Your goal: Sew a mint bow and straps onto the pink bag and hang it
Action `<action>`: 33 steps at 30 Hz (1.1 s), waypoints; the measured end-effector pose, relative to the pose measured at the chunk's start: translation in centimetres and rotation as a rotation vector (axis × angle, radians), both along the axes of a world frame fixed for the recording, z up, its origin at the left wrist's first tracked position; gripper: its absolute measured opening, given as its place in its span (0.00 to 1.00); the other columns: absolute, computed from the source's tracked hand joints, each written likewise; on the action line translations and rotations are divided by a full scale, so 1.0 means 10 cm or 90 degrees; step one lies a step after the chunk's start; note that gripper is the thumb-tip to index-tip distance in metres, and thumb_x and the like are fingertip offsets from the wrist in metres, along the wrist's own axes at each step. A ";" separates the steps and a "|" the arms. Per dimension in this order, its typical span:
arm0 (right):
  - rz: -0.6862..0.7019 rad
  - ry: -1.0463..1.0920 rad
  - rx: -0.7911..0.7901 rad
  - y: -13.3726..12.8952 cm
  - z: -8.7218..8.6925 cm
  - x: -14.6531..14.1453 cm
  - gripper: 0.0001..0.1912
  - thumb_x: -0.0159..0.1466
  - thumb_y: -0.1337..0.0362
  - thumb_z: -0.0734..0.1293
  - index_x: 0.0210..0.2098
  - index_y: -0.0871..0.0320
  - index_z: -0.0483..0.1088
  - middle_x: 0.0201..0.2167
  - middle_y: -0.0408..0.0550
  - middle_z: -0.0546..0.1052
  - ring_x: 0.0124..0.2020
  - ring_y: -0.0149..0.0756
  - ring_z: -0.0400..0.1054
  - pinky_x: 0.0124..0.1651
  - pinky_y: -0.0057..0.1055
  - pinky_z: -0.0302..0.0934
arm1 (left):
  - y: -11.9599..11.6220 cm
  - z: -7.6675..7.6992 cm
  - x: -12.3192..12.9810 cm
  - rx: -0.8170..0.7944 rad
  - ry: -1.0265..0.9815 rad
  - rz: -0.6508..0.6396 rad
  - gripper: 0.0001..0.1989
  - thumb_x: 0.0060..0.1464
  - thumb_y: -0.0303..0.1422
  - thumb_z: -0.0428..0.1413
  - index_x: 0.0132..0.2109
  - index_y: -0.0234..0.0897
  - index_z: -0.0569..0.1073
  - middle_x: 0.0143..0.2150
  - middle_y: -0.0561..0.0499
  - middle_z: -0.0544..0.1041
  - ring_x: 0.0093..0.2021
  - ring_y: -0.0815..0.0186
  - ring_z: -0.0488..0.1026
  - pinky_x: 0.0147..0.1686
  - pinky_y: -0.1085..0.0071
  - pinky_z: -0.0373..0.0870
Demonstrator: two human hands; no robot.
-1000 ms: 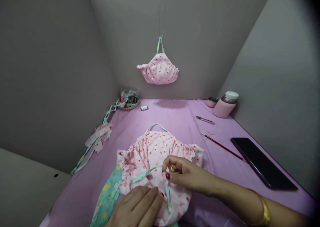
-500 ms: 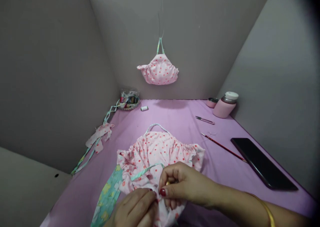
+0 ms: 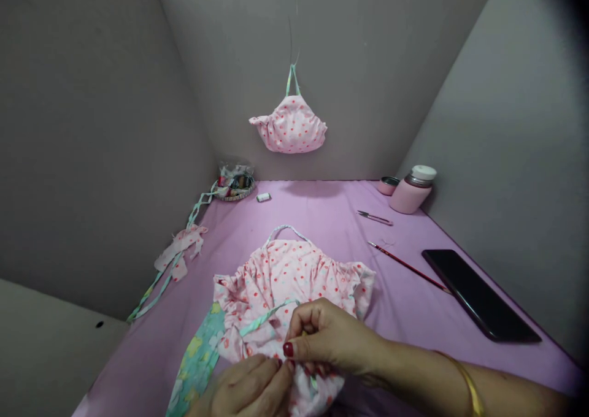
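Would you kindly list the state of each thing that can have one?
Dotted garment: gathered, rumpled
Left hand: gripping the garment
Right hand: pinching, anything held hidden
Hanging dotted piece: suspended by its strap
Pink jar: capped
Small pink container: open-topped
Black phone: lying flat, face dark
Basket: filled
Snips: lying flat
Red stick: lying flat
Purple tablecloth: spread, creased

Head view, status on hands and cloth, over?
Left hand and right hand together at cloth, exact grip hidden. Cloth gathered, green strip on it. Phone, brush off right, not in the way.
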State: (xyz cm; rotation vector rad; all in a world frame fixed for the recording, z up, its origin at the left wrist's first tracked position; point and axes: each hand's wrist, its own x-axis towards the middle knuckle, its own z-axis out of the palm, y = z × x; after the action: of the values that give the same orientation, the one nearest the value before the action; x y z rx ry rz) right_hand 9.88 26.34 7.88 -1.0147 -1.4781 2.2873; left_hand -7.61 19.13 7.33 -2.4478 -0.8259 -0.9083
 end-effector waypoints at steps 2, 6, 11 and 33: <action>-0.001 -0.010 0.045 0.01 -0.01 0.02 0.19 0.50 0.52 0.70 0.25 0.61 0.63 0.13 0.36 0.66 0.11 0.19 0.52 0.14 0.18 0.46 | -0.01 0.01 0.00 0.013 0.004 -0.028 0.15 0.60 0.24 0.44 0.33 0.36 0.73 0.29 0.58 0.79 0.31 0.77 0.74 0.46 0.83 0.69; -0.009 -0.036 0.212 0.04 0.00 0.10 0.14 0.60 0.56 0.62 0.28 0.62 0.65 0.16 0.37 0.63 0.15 0.20 0.50 0.17 0.19 0.44 | -0.05 -0.02 -0.01 -0.019 0.035 -0.004 0.12 0.58 0.23 0.47 0.33 0.36 0.74 0.32 0.56 0.80 0.35 0.73 0.75 0.46 0.77 0.71; 0.082 -0.087 0.567 0.05 0.09 0.22 0.05 0.59 0.67 0.63 0.30 0.61 0.70 0.26 0.43 0.67 0.28 0.26 0.60 0.31 0.23 0.53 | -0.06 -0.04 -0.02 -0.007 0.028 -0.005 0.13 0.58 0.22 0.47 0.33 0.37 0.74 0.32 0.56 0.80 0.35 0.73 0.75 0.44 0.76 0.72; 0.220 -0.152 0.749 -0.21 0.43 0.47 0.05 0.61 0.68 0.62 0.30 0.59 0.69 0.29 0.46 0.72 0.31 0.30 0.64 0.33 0.25 0.54 | 0.05 -0.20 -0.01 0.072 -0.052 0.008 0.16 0.61 0.25 0.43 0.32 0.36 0.73 0.33 0.53 0.79 0.34 0.71 0.74 0.42 0.75 0.72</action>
State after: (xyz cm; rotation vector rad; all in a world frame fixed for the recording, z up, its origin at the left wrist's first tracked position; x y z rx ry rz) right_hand 14.56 24.25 12.22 -0.6558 -2.6834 0.9912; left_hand -7.71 19.61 5.36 -2.3204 -0.7944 -1.0276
